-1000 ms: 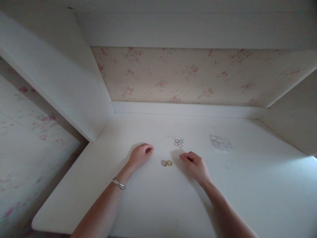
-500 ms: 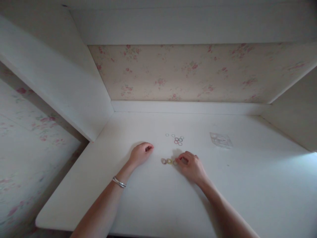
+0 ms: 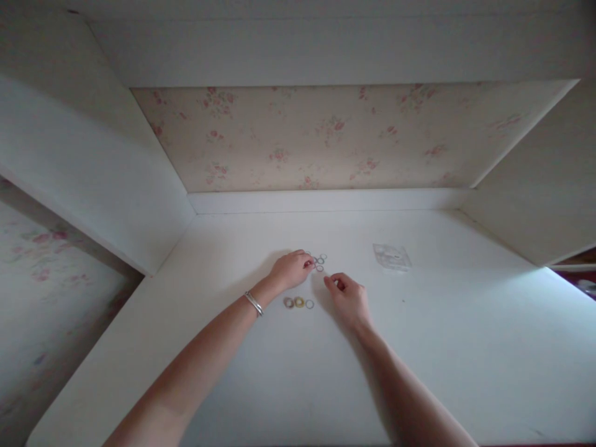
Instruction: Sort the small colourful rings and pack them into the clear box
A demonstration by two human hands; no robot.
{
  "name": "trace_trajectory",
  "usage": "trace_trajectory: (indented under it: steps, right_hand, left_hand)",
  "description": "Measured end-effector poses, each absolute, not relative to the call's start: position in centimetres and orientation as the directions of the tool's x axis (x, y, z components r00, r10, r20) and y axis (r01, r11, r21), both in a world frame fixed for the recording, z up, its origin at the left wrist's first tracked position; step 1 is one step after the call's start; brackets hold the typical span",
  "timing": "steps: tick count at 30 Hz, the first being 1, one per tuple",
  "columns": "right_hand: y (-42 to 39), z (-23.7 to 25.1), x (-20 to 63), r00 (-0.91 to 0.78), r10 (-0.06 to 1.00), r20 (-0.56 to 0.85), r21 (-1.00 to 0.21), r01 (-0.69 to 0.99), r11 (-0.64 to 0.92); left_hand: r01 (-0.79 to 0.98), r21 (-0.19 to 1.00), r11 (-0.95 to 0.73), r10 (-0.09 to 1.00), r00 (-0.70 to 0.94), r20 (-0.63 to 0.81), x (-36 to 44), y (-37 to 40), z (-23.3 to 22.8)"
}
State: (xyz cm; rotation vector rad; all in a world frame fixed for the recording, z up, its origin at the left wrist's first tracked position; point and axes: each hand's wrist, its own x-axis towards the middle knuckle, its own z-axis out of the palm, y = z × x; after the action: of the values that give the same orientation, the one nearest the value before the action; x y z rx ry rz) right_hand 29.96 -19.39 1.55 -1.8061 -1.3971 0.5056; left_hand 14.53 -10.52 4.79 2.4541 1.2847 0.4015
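Observation:
My left hand [image 3: 293, 269], with a silver bangle [image 3: 254, 303] at its wrist, is over the cluster of small rings. Its thumb and fingertips are pinched on a ring at the near side of the cluster, mostly hidden by the fingers. Beside it lies a thin ring [image 3: 320, 269], and behind that a dark grey ring [image 3: 321, 261]. My right hand [image 3: 348, 298] is closed, fingertips together, just right of the cluster; nothing shows in it. Nearer me, three rings sit in a row: a brownish ring [image 3: 289, 303], a yellow ring [image 3: 299, 302] and a thin silvery ring [image 3: 310, 304].
A clear plastic packet or box [image 3: 392, 257] lies on the white desk [image 3: 261, 372] at the back right. White side panels [image 3: 153, 198] and a floral-papered back wall [image 3: 279, 136] enclose the desk. A small dark speck [image 3: 403, 301] is on the surface at right.
My left hand has moved right and forward onto the ring cluster. My right hand has let go of the silvery ring in the row and lifted away forward. The view has shifted right.

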Motion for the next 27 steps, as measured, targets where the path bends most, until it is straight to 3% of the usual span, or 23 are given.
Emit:
trace_trajectory:
  steps: [5,17,27]
  right_hand:
    - [-18.7,1.4,30.7,0.368,0.918,0.146,-0.776,0.618,-0.124]
    - [-18.5,1.5,30.8,0.316,0.943,0.108,-0.767,0.630,-0.123]
    - [-18.5,1.4,30.7,0.298,0.948,0.112,-0.750,0.651,-0.116]
  left_hand:
    - [0.761,0.325,-0.561,0.812,0.582,0.038,15.1,-10.3,4.4]
    - [0.732,0.319,-0.602,0.784,0.618,0.062,14.7,-10.4,3.5]
    - [0.617,0.503,-0.605,0.740,0.668,0.070,12.9,-12.4,4.8]
